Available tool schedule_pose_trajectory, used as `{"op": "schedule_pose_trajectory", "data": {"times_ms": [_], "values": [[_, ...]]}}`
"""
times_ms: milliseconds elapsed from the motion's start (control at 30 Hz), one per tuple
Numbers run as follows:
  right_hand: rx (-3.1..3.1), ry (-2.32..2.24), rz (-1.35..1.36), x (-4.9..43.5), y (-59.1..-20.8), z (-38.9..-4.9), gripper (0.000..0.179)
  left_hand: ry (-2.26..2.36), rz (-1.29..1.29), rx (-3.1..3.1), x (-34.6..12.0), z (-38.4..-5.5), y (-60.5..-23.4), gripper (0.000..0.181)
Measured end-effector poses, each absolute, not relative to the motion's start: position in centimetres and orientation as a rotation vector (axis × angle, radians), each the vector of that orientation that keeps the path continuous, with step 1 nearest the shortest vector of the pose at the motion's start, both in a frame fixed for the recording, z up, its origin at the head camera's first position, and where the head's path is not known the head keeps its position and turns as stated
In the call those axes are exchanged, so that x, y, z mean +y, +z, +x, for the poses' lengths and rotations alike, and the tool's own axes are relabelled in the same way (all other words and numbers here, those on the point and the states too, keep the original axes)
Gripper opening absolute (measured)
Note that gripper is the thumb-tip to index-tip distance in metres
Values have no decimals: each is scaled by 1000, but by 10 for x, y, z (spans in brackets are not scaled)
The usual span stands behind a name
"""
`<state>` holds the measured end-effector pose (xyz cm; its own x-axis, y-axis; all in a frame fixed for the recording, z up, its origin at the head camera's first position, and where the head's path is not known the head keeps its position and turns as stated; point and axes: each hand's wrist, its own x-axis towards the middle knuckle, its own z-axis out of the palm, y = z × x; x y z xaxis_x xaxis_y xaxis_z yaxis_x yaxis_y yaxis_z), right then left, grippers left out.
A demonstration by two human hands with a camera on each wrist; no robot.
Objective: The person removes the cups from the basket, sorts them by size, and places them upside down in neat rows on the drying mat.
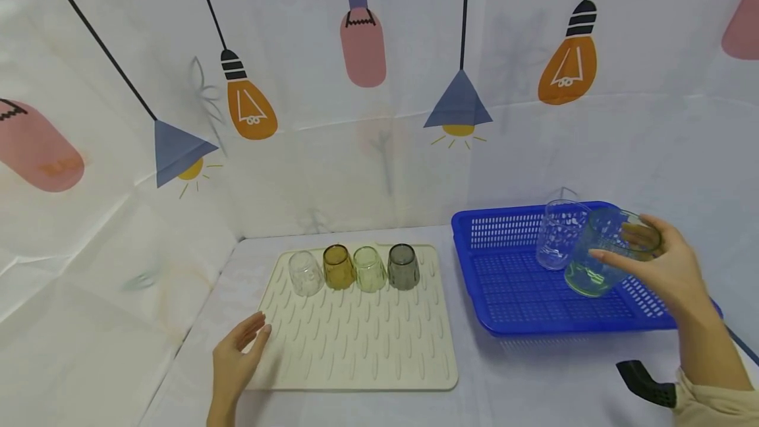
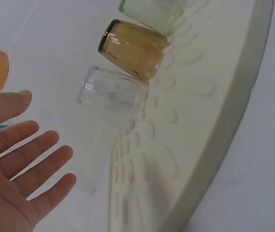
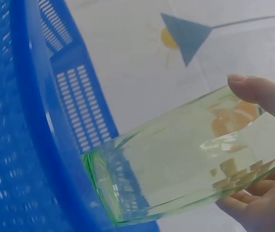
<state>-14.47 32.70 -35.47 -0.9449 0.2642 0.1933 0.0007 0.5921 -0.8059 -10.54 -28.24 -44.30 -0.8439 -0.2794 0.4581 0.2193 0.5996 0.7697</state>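
Right hand (image 1: 677, 267): my thumb and fingers clamped on a large green-tinted tumbler (image 1: 597, 254), near its rim. It sits tilted over the blue basket (image 1: 512, 305); can't tell whether its base touches. Clear tumbler (image 1: 553, 236) in the basket, just beside mine.

Left hand (image 1: 238, 356): my fingers loosely bent and apart, near the left edge of the cream mat (image 1: 356, 354). On its far part, left to right: clear glass (image 1: 306, 275), amber glass (image 1: 338, 269), pale green glass (image 1: 369, 271), grey glass (image 1: 404, 269).
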Motion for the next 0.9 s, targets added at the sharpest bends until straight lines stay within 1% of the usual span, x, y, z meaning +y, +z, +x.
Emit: {"op": "schedule_pose_trajectory", "data": {"times_ms": [300,500,900], "values": [[-2496,1353,16,306,-338,-142,94,-1360,-118,-2275,-258,-113,-425,29],[-2469,1425,108,286,-335,-143,89,-1471,-244,-2200,-236,-119,-413,28],[-2476,1504,298,238,-332,-147,87,-1678,-508,-2141,-182,-134,-404,29]]}}
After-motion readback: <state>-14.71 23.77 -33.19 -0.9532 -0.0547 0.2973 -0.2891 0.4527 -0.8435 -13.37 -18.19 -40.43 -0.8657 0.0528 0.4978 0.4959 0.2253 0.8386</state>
